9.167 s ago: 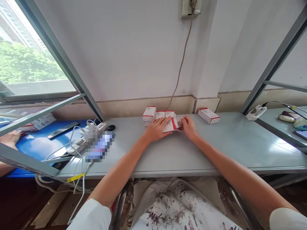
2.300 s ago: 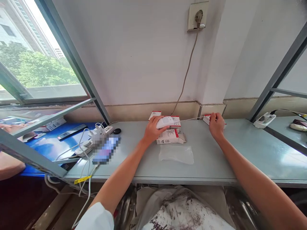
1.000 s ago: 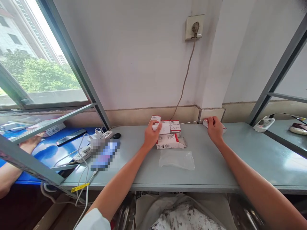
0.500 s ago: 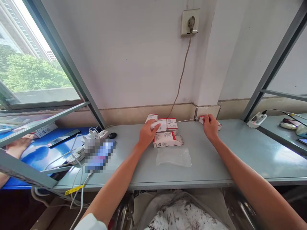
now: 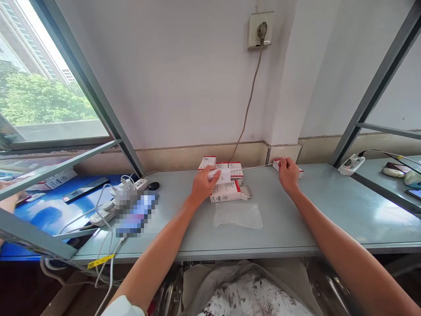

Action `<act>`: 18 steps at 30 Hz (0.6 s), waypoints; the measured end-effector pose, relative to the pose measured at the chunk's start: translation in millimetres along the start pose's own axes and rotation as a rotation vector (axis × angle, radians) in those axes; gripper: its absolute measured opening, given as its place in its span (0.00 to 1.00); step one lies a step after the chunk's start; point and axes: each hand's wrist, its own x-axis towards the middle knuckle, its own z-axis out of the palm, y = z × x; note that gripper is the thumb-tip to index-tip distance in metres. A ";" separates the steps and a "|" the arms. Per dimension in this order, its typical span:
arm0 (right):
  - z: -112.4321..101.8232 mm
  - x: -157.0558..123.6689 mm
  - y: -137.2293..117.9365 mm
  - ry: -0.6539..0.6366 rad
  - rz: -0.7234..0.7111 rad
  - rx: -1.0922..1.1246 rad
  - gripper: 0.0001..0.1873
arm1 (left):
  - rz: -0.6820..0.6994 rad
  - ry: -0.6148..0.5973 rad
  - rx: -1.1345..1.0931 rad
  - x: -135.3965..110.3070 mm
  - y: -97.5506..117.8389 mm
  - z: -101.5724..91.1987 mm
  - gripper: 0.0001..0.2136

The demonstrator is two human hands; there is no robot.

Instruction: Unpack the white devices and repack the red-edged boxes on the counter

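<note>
In my left hand is a small white object, closed between thumb and fingers; its kind is too small to tell. From it a thin pale cord stretches taut to the right. My right hand pinches the cord's far end, its fingertips partly hidden. Behind that hand lies a red-and-white box against the wall. Small red-and-white boxes stand behind my left hand. An open carton lies on its side just below it, and a clear plastic bag rests flat in front.
The grey desk runs along the wall. A charging phone, a power strip and a black round object are at left. Metal posts border both sides. Another person's hand is beyond the left frame.
The white object in my left hand has turned, and a flat white face of it now shows over the boxes. The other person's hand at far left has shifted left. My right hand stays put.
</note>
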 end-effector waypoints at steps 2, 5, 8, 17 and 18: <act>0.1 0.3 0.8 -0.006 0.008 0.004 0.21 | 0.000 -0.012 -0.013 -0.2 0.6 -0.1 0.21; 0.0 0.5 2.1 -0.009 0.014 0.010 0.21 | 0.009 -0.019 -0.022 -0.3 0.6 -0.1 0.20; 0.1 1.0 3.3 -0.010 0.020 0.010 0.21 | 0.015 -0.019 -0.012 0.5 0.1 -0.8 0.20; 0.5 1.8 3.0 0.001 0.015 0.007 0.21 | 0.037 -0.002 0.031 0.9 -0.3 -2.1 0.20; 0.7 1.8 2.8 0.001 0.014 0.007 0.21 | 0.037 -0.003 0.032 0.7 -0.4 -1.9 0.20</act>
